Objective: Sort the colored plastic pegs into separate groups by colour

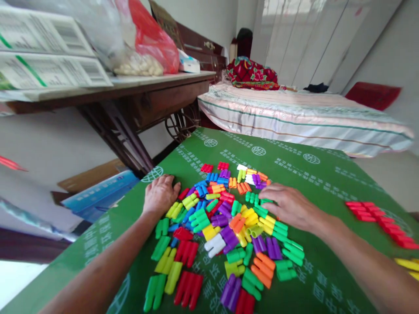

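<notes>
A heap of colourful plastic building blocks (215, 245), shaped like joined rounded tubes, is spread over the green board (281, 152). My left hand (161, 195) rests palm down at the heap's left edge, fingers stretched out, beside yellow-green blocks (190, 201). On the opposite side my right hand (285, 204) reaches over the heap with fingers extended and apart. Its fingertips are close to green blocks (252, 198); whether they touch is unclear. Red blocks (187, 253), purple blocks (229, 239) and orange blocks (262, 269) lie nearer to me. No block shows inside either hand.
At the right, red blocks (381, 222) form a joined row, with yellow blocks (407, 265) at the frame edge. A wooden sewing-machine table (157, 102) stands at the left, bearing boxes (49, 48) and plastic bags (153, 39). Behind the board is a bed (294, 113).
</notes>
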Demonstrator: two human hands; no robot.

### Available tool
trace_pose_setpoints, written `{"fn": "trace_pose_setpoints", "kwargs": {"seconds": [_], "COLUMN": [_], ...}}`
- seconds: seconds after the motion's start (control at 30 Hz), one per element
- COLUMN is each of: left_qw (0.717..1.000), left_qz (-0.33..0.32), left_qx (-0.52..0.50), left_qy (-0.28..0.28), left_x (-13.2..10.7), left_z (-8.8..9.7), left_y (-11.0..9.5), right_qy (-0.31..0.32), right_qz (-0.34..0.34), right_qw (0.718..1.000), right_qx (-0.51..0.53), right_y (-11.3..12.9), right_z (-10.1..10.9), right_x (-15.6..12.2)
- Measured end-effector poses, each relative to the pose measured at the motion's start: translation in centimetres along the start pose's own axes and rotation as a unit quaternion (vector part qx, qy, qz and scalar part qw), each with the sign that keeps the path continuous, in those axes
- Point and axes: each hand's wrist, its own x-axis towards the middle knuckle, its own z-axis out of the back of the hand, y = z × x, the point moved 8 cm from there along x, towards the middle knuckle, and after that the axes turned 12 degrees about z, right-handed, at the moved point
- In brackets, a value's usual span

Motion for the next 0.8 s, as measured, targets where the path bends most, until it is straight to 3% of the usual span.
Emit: {"fn": "trace_pose_setpoints", "kwargs": {"seconds": [0.13, 0.3, 0.43, 0.53, 0.67, 0.8], "left_qw": [1.000, 1.000, 1.000, 1.000, 1.000, 1.000], "left_qz": [0.001, -0.001, -0.004, -0.006, -0.004, 0.000], "left_qx": [-0.002, -0.013, -0.018, -0.021, -0.021, -0.008], "left_qy": [-0.005, -0.007, -0.010, -0.009, -0.007, -0.003], "left_x": [0.0, -0.2, -0.2, -0.3, -0.2, -0.2], "left_z": [-0.1, 0.0, 0.1, 0.0, 0.0, 0.1], "left_y": [0.1, 0.1, 0.1, 0.1, 0.1, 0.0], "right_qy": [0.039, 0.107, 0.091, 0.042, -0.034, -0.071], "right_qz": [-0.005, -0.058, -0.054, -0.074, -0.129, -0.155], "right_qw": [0.999, 0.993, 0.994, 0.987, 0.939, 0.904], "right_qx": [0.006, -0.009, 0.021, 0.134, 0.317, 0.392], "right_y": [3.2, 2.8, 1.4, -0.3, -2.9, -4.6], "right_z": [-1.9, -4.1, -5.1, -5.7, -6.1, -4.9], "right_x": [6.7, 10.1, 10.3, 9.7, 8.0, 5.5]}}
